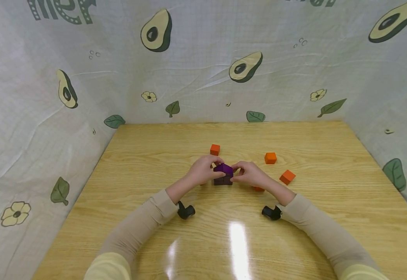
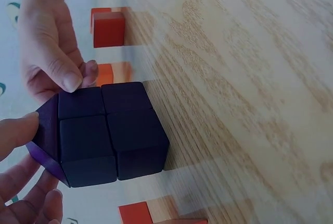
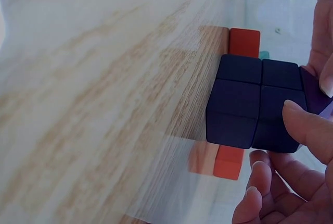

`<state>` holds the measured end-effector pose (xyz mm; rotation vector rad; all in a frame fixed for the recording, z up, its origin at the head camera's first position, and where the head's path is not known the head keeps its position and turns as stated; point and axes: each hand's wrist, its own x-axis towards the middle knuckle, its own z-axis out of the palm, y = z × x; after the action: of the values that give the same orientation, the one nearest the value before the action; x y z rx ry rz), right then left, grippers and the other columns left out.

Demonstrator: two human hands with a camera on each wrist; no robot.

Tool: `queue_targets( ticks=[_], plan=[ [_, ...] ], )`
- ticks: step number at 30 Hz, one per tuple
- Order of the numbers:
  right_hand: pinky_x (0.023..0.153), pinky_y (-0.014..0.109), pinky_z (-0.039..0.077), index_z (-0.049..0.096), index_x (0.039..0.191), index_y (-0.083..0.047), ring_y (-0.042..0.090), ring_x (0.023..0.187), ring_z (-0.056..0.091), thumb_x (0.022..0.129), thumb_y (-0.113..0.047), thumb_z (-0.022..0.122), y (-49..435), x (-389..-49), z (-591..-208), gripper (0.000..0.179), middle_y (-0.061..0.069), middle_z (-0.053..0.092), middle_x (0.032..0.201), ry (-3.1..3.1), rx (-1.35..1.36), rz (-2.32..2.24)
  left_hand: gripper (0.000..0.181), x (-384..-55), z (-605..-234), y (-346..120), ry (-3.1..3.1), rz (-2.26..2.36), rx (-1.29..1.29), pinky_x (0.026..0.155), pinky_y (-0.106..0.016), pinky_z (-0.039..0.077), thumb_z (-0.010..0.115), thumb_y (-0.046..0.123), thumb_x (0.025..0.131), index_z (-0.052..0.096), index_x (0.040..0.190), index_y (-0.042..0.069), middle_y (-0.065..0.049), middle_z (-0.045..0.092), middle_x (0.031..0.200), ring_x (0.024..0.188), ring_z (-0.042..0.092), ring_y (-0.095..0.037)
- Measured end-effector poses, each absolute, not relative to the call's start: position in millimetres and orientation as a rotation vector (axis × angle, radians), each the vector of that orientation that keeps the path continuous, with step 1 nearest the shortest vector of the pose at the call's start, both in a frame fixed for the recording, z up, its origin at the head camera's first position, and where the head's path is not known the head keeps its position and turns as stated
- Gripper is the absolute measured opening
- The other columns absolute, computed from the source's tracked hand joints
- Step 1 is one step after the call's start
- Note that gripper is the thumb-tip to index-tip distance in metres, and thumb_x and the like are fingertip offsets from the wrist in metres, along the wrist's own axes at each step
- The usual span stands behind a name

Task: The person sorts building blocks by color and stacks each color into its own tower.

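Note:
Dark purple cubes [image 2: 136, 146] stand stacked in two rows of two on the table. A purple triangular prism [image 1: 223, 168] lies on the top row like a roof. My left hand [image 1: 204, 170] pinches the prism between thumb and fingers, at the left side of the stack. From the right, my right hand [image 1: 250, 174] holds an upper cube [image 3: 281, 120], its thumb on the near face and the fingers round the far side. The far faces of the stack are hidden in the head view.
Several orange-red cubes lie around the stack: one behind it [image 1: 215, 149], one at back right [image 1: 271, 158], another farther right [image 1: 287, 177] and one partly under the right wrist [image 1: 258, 189]. A printed cloth [image 1: 196, 97] hangs behind the wooden table [image 1: 147, 155].

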<state>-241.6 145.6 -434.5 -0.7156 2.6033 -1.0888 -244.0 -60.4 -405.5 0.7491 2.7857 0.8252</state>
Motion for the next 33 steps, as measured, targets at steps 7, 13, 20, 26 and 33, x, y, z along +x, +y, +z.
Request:
queue_targets(
  ticks=[7, 13, 20, 26, 33],
  plan=[
    [0.060, 0.024, 0.045, 0.062, 0.111, 0.002, 0.011, 0.067, 0.052, 0.079, -0.018, 0.071, 145.5, -241.7, -434.2, 0.039, 0.011, 0.064, 0.097, 2.602, -0.707, -1.087, 0.035, -243.5, -404.1, -60.6, 2.774, 0.848, 0.734, 0.071, -0.026, 0.044, 0.072, 0.028, 0.080, 0.064, 0.110, 0.011, -0.001, 0.064, 0.099, 0.082, 0.053, -0.014],
    [0.059, 0.024, 0.045, 0.062, 0.112, 0.002, 0.011, 0.066, 0.051, 0.080, -0.017, 0.071, 145.2, -241.1, -433.2, 0.038, 0.011, 0.064, 0.097, 2.600, -0.707, -1.087, 0.036, -242.8, -404.3, -61.0, 2.771, 0.851, 0.723, 0.071, -0.026, 0.044, 0.072, 0.029, 0.079, 0.064, 0.110, 0.012, -0.001, 0.063, 0.099, 0.081, 0.053, -0.013],
    [0.059, 0.024, 0.045, 0.062, 0.111, 0.002, 0.011, 0.065, 0.051, 0.079, -0.017, 0.071, 144.5, -240.7, -432.6, 0.038, 0.011, 0.064, 0.096, 2.599, -0.710, -1.088, 0.037, -242.6, -405.1, -60.7, 2.769, 0.856, 0.705, 0.071, -0.026, 0.044, 0.072, 0.030, 0.079, 0.064, 0.111, 0.013, 0.000, 0.063, 0.099, 0.081, 0.053, -0.014],
    [0.059, 0.024, 0.045, 0.062, 0.111, 0.003, 0.010, 0.065, 0.052, 0.079, -0.016, 0.071, 144.0, -240.3, -432.7, 0.038, 0.011, 0.064, 0.096, 2.605, -0.709, -1.091, 0.038, -242.4, -405.5, -60.6, 2.766, 0.870, 0.693, 0.071, -0.027, 0.044, 0.072, 0.029, 0.079, 0.064, 0.111, 0.012, -0.001, 0.063, 0.099, 0.081, 0.053, -0.014],
    [0.059, 0.024, 0.045, 0.062, 0.110, 0.002, 0.010, 0.065, 0.052, 0.079, -0.016, 0.071, 143.4, -240.1, -432.3, 0.036, 0.011, 0.064, 0.094, 2.602, -0.703, -1.092, 0.038, -242.2, -405.3, -60.1, 2.762, 0.868, 0.694, 0.069, -0.026, 0.044, 0.072, 0.030, 0.079, 0.063, 0.112, 0.013, -0.001, 0.062, 0.099, 0.081, 0.052, -0.014]
  ],
)
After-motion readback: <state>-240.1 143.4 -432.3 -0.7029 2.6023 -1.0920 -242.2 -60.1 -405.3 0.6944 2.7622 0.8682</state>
